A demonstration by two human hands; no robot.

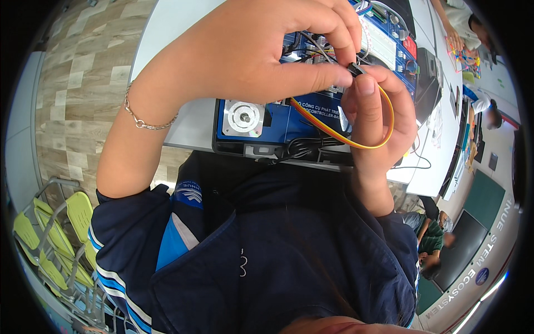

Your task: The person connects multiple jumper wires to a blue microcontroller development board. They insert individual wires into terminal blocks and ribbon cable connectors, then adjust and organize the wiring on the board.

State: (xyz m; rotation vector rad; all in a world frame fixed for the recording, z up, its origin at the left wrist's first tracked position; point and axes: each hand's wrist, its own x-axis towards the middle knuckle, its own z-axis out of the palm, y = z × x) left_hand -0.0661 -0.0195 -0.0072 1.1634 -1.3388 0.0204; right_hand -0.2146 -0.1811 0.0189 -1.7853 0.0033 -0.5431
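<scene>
A small black cable connector (pixel 355 69) is pinched between the fingertips of both my hands, over a blue electronics trainer board (pixel 289 125). My left hand (pixel 261 58), with a chain bracelet at the wrist, reaches across from the left; its thumb and fingers close on the connector's far side. My right hand (pixel 384 114) grips it from below with thumb and index finger. A flat yellow, orange and brown jumper cable (pixel 334 133) loops round the right thumb and runs back to the board. My left hand partly hides the board's middle, where several dark wires (pixel 311 47) show.
A square metal motor (pixel 243 118) sits at the board's near left, a white breadboard (pixel 379 47) at its far right. Bundled black cable (pixel 303 146) lies along the near edge. The white table (pixel 189 125) extends around. Green chairs (pixel 55 234) stand left; people are at the right.
</scene>
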